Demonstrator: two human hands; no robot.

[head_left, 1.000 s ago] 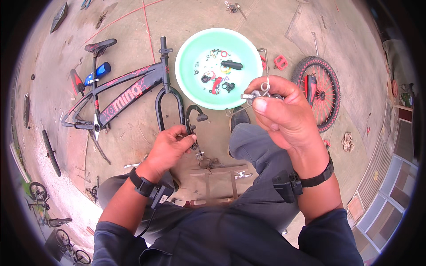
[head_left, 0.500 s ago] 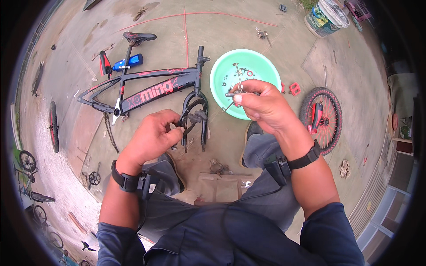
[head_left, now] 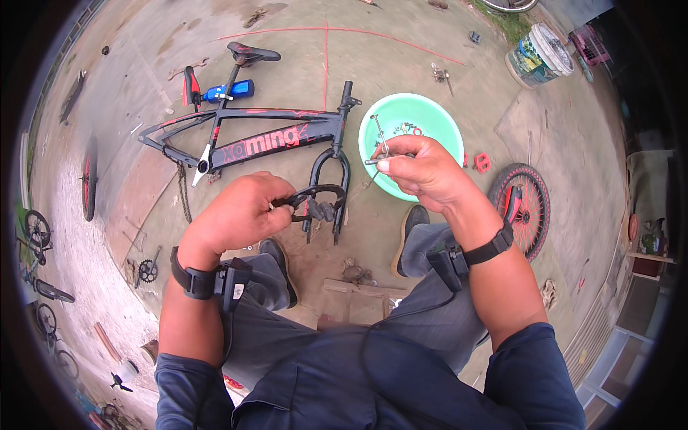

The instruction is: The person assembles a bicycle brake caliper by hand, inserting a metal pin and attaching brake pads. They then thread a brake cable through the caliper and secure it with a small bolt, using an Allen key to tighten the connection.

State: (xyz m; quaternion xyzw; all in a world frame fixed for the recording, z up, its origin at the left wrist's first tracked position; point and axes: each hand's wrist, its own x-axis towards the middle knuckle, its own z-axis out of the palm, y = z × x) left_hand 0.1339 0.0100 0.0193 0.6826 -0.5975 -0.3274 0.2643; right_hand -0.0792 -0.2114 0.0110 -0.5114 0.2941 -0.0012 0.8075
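Black, curved part (head_left: 322,210) at ten o'clock, pinched by our left hand (head_left: 240,211); our right hand (head_left: 433,175), at two, pinches bent wire (head_left: 380,129) (green basin (head_left: 438,118) below). We seem to be handling loose pieces; moving either calls for steady pinches.

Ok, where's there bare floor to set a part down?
One bare patch lies just beyond the green basin, bordered by the red lines and the metal parts. Another lies between the bike frame's rear end and the far-left wheel. It's crowded where the left hand holds a black curved part by the fork.
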